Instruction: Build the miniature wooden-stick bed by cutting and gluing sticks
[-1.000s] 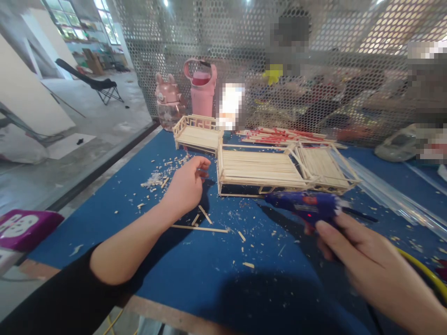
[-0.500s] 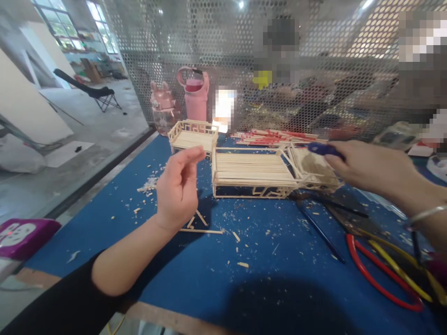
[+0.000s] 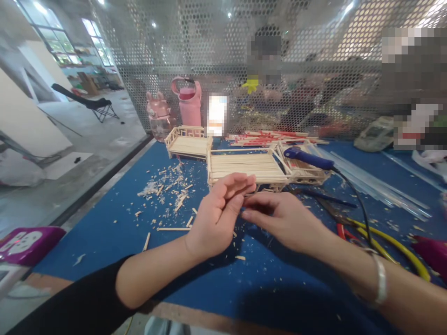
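My left hand [image 3: 221, 216] is in front of the long model bed made of thin wooden sticks [image 3: 244, 164], its fingers curled toward its thumb. Close against those fingertips is my right hand [image 3: 282, 218], thumb and fingers pinched together. Anything small between the fingers is hidden. A blue corded glue gun [image 3: 310, 157] lies across the right end of the stick model, out of both hands. Behind and left stands a smaller stick bench with railings [image 3: 188, 143]. Loose sticks [image 3: 173, 229] and offcuts [image 3: 179, 202] lie left of my hands.
Red-tipped sticks [image 3: 272, 138] are piled at the back, before a perforated metal screen [image 3: 195, 51]. Pink bottles [image 3: 190, 109] stand at back left. Clear glue sticks [image 3: 380, 186] and yellow-handled pliers [image 3: 387, 237] lie right. A purple power strip [image 3: 31, 242] sits at the left edge.
My right hand has let go of the blue glue gun on the stick model and come down to the middle. My left hand has moved right and lower, meeting it.
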Motion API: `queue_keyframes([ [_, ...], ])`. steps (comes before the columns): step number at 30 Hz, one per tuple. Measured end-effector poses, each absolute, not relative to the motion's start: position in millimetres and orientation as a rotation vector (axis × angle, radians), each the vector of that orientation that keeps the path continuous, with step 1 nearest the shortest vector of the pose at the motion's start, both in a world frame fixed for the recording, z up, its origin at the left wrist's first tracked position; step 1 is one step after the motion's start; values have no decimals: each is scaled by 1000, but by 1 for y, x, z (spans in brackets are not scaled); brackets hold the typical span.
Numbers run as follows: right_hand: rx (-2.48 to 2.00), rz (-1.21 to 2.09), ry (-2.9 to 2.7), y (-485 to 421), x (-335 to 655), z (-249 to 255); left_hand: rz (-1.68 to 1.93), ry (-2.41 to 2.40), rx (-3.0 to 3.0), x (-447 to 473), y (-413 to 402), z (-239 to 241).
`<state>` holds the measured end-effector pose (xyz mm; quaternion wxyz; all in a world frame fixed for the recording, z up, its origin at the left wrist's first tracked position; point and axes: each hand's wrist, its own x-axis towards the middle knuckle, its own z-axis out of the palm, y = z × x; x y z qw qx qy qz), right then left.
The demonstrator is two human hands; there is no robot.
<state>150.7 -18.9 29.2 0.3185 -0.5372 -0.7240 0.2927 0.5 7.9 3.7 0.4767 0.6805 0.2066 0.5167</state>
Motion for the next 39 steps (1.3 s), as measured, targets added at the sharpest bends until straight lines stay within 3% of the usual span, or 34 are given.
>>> queue_keyframes([
  [8,-1252,1045,-1679,-16,137,5,1172,557,1592,8,7,-4],
  [15,-1326,796,-1765,-12,145,-4,983,1076,1855,-8,8,6],
  [19,-1355,674,-1793,-7,145,-2,909,1110,1804,-5,15,12],
  [25,-1379,617,-1864,-25,152,20,889,1301,2079,-38,9,58],
  [29,-1475,634,-2040,-75,172,19,412,1731,2232,-115,-12,64],
  [32,-1582,704,-2008,-110,190,-4,76,1735,2174,-152,-21,42],
  [35,-1744,673,-1831,-122,209,-27,206,1673,2156,-143,-19,24],
  [39,-1846,576,-1615,-104,225,-25,780,1617,2118,-80,-5,21],
])
